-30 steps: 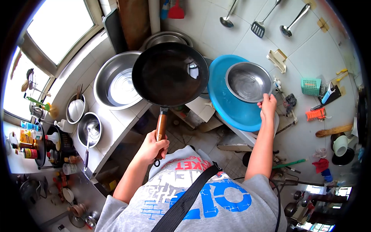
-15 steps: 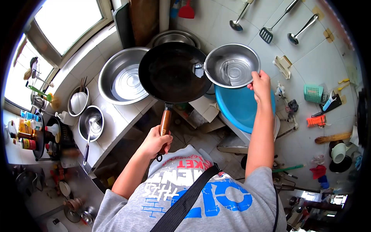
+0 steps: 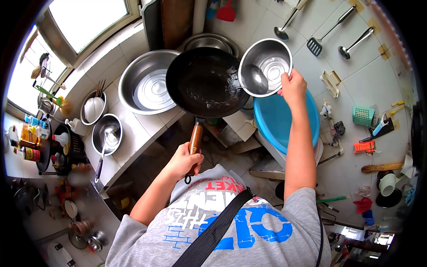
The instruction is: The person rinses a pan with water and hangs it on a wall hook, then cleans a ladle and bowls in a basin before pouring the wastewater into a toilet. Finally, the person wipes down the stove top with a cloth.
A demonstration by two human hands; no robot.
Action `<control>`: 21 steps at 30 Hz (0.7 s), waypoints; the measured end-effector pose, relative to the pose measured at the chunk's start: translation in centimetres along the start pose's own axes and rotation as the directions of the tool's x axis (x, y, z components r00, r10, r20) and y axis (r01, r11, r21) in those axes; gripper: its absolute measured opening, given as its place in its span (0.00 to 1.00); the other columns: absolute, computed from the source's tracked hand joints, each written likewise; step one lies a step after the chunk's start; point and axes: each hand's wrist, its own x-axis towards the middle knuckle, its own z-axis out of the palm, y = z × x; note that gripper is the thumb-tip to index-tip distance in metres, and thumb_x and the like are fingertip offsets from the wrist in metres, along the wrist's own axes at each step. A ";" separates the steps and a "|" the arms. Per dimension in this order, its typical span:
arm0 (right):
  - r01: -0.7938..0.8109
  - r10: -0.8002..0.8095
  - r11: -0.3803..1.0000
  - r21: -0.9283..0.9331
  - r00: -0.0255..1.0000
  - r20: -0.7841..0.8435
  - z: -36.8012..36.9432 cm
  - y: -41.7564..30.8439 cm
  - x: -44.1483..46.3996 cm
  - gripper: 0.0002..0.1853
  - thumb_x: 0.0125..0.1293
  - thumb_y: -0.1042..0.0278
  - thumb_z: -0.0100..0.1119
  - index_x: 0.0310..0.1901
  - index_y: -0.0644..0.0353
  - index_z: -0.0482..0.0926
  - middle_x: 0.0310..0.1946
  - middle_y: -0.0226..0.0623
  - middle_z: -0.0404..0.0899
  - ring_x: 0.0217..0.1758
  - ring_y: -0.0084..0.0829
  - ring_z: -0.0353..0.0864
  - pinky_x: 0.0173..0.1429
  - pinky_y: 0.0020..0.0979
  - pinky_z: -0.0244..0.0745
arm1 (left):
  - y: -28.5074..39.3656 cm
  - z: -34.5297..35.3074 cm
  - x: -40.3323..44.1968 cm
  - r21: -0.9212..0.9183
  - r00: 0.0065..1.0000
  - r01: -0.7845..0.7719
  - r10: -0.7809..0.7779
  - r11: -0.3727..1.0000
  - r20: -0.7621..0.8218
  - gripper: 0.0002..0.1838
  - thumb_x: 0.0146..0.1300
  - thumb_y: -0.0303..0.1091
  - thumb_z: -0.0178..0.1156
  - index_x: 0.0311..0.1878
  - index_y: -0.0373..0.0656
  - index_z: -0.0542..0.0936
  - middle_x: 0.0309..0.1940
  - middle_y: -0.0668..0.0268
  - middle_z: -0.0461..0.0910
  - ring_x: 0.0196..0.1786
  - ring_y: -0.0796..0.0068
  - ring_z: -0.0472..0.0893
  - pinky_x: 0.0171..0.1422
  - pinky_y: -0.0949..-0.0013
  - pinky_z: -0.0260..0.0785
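Note:
A black wok (image 3: 202, 84) with rippling liquid in it is held by its wooden handle in my left hand (image 3: 187, 160), whose fingers wrap round the handle. My right hand (image 3: 293, 86) grips the near right rim of a metal bowl (image 3: 269, 62). This bowl is tilted toward the wok, its left edge over the wok's right rim. Below and right of the bowl lies a blue basin (image 3: 289, 124), partly hidden by my forearm. A large metal basin (image 3: 153, 86) stands on the tiled counter left of the wok.
On the left counter (image 3: 138, 127) are a small metal bowl (image 3: 113, 141) with a ladle and another bowl (image 3: 99, 104) with a white item. Bottles (image 3: 31, 154) stand on a rack at far left. Utensils (image 3: 315, 46) hang on the tiled wall; a green basket (image 3: 363, 115) is at right.
The metal bowl has moved left and up from over the blue basin to the wok's right rim and has tilted. Ripples now show in the wok. Both hands keep their hold.

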 end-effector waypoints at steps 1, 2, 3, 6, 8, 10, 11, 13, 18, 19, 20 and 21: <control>0.026 -0.026 1.000 -0.005 1.000 0.003 0.3 -0.2 -0.1 0.14 0.65 0.67 0.53 0.25 0.67 0.69 0.14 0.43 0.76 0.16 0.35 0.82 0.23 0.35 0.76 | 0.0 0.0 0.1 0.001 1.000 -0.001 0.001 1.000 0.002 0.11 0.56 0.22 0.58 0.38 0.39 0.66 0.20 0.66 0.69 0.14 0.76 0.70 0.17 0.71 0.65; 0.061 -0.061 0.998 -0.010 0.998 0.002 0.6 -0.2 -0.3 0.14 0.66 0.68 0.53 0.25 0.67 0.69 0.14 0.43 0.76 0.16 0.35 0.82 0.23 0.35 0.76 | -0.2 0.0 0.1 0.001 1.000 0.000 0.000 1.000 0.007 0.11 0.56 0.22 0.58 0.38 0.39 0.66 0.20 0.66 0.69 0.14 0.76 0.70 0.17 0.71 0.65; 0.099 -0.099 0.995 -0.013 0.995 0.002 1.0 -0.1 -0.3 0.14 0.66 0.68 0.52 0.25 0.67 0.69 0.14 0.43 0.76 0.16 0.36 0.82 0.23 0.35 0.76 | -0.2 0.0 0.2 0.005 1.000 0.006 -0.006 1.000 0.008 0.11 0.56 0.22 0.58 0.38 0.39 0.66 0.20 0.66 0.69 0.14 0.76 0.70 0.17 0.71 0.65; 0.192 -0.193 0.981 -0.011 0.981 -0.011 1.8 -0.3 -0.6 0.13 0.66 0.72 0.53 0.25 0.67 0.67 0.14 0.44 0.74 0.14 0.37 0.79 0.22 0.37 0.73 | -0.4 0.0 0.4 0.006 1.000 0.019 -0.019 1.000 0.015 0.11 0.56 0.22 0.58 0.38 0.39 0.66 0.20 0.66 0.69 0.14 0.75 0.70 0.17 0.71 0.65; 0.268 -0.268 0.963 -0.026 0.963 -0.025 2.1 -0.3 -0.7 0.13 0.65 0.73 0.54 0.24 0.66 0.66 0.14 0.44 0.73 0.14 0.37 0.78 0.22 0.37 0.71 | -0.5 0.0 0.5 -0.005 0.999 0.024 -0.024 1.000 0.026 0.11 0.56 0.22 0.58 0.38 0.39 0.66 0.20 0.66 0.69 0.14 0.75 0.70 0.17 0.71 0.65; 0.401 -0.411 0.908 -0.124 0.908 -0.075 2.9 1.2 0.1 0.13 0.65 0.75 0.54 0.24 0.66 0.66 0.13 0.44 0.72 0.14 0.37 0.77 0.22 0.37 0.71 | -0.5 0.1 0.6 -0.007 0.999 0.032 -0.031 0.999 0.032 0.11 0.56 0.22 0.58 0.38 0.39 0.66 0.20 0.66 0.69 0.14 0.75 0.70 0.17 0.70 0.65; 0.461 -0.481 0.870 -0.175 0.872 -0.094 3.1 1.9 0.5 0.13 0.65 0.75 0.54 0.24 0.66 0.65 0.13 0.44 0.72 0.14 0.37 0.77 0.21 0.37 0.70 | -0.6 0.2 0.6 -0.008 0.999 0.036 -0.035 0.999 0.034 0.11 0.57 0.22 0.58 0.38 0.39 0.66 0.20 0.66 0.69 0.14 0.75 0.70 0.17 0.70 0.65; 0.396 -0.402 0.915 -0.081 0.912 -0.086 2.9 1.2 0.0 0.13 0.65 0.74 0.55 0.24 0.66 0.66 0.13 0.43 0.72 0.13 0.36 0.77 0.21 0.36 0.70 | -0.6 0.1 0.7 -0.014 0.999 0.036 -0.035 0.999 0.040 0.11 0.56 0.22 0.58 0.38 0.38 0.66 0.20 0.66 0.69 0.14 0.75 0.70 0.17 0.70 0.65; -0.110 0.156 0.931 0.348 0.982 -0.109 2.1 1.3 -0.3 0.11 0.66 0.72 0.53 0.27 0.66 0.68 0.14 0.35 0.72 0.13 0.30 0.75 0.19 0.31 0.69 | -0.4 0.2 0.7 -0.016 0.998 0.034 -0.033 0.999 0.053 0.11 0.56 0.22 0.58 0.39 0.38 0.66 0.20 0.66 0.69 0.14 0.75 0.70 0.18 0.70 0.65; -0.144 0.210 0.883 0.448 0.973 -0.100 2.0 3.4 0.2 0.10 0.66 0.72 0.53 0.27 0.67 0.68 0.15 0.37 0.73 0.13 0.30 0.75 0.19 0.30 0.69 | -0.4 0.2 0.7 -0.016 0.998 0.033 -0.032 0.999 0.056 0.11 0.56 0.22 0.58 0.39 0.38 0.66 0.20 0.66 0.69 0.14 0.75 0.70 0.18 0.70 0.65; -0.175 0.261 0.822 0.541 0.962 -0.085 1.7 5.4 0.5 0.10 0.66 0.72 0.53 0.28 0.67 0.69 0.17 0.38 0.73 0.14 0.29 0.75 0.18 0.29 0.68 | -0.4 0.1 0.8 -0.016 0.998 0.032 -0.031 0.999 0.058 0.11 0.56 0.22 0.58 0.39 0.38 0.66 0.20 0.66 0.69 0.14 0.75 0.70 0.18 0.70 0.65; -0.216 0.320 0.781 0.586 0.944 -0.079 1.1 6.5 0.4 0.09 0.67 0.70 0.54 0.33 0.67 0.71 0.18 0.36 0.73 0.15 0.26 0.72 0.20 0.26 0.65 | -0.3 0.1 0.7 -0.013 0.998 0.031 -0.030 0.999 0.057 0.11 0.57 0.22 0.58 0.39 0.38 0.66 0.20 0.66 0.69 0.14 0.75 0.70 0.18 0.70 0.65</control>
